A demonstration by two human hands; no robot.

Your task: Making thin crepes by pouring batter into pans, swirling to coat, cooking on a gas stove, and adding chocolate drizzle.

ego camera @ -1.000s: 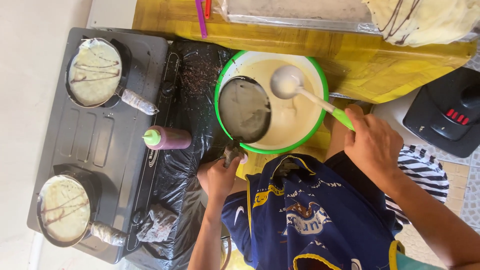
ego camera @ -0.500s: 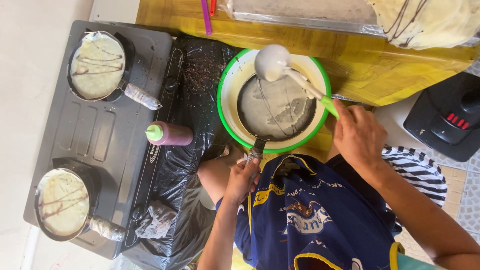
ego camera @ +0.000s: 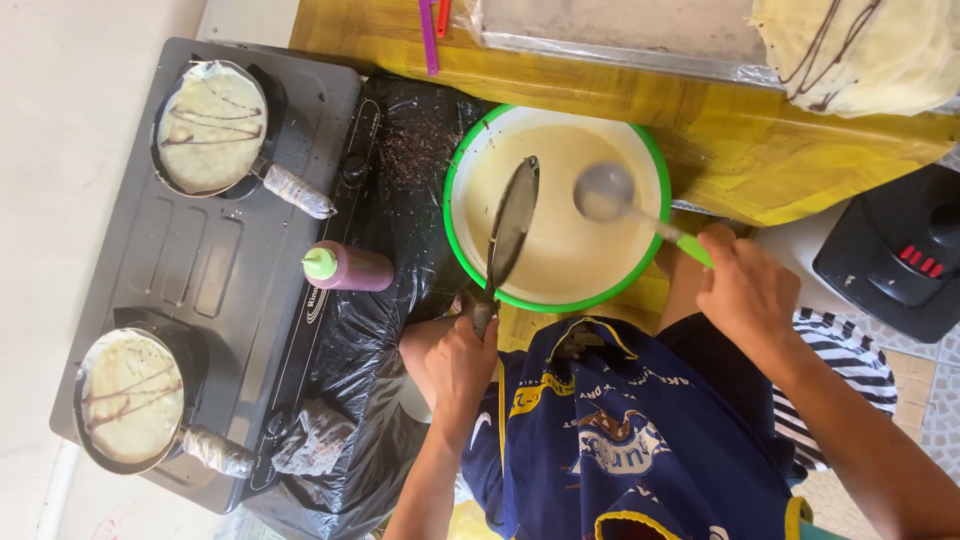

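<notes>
The left hand (ego camera: pixel 458 362) clamps the handle of a small pan (ego camera: pixel 512 225), tipped on edge over the green-rimmed batter bowl (ego camera: pixel 455 215) — so excess drips back. The right hand (ego camera: pixel 748 295) pinches the ladle (ego camera: pixel 606 192), resting in batter, at the wooden surface's (ego camera: pixel 740 150) near edge.

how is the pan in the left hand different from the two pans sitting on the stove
The held pan is tipped on edge over the green-rimmed bowl of batter, gripped by the left hand; the stove pans lie flat on the burners, untouched. The stove pans each hold a pale round crepe with dark drizzle lines; the held pan's contents cannot be seen. All three are small, dark and round with handles.
</notes>
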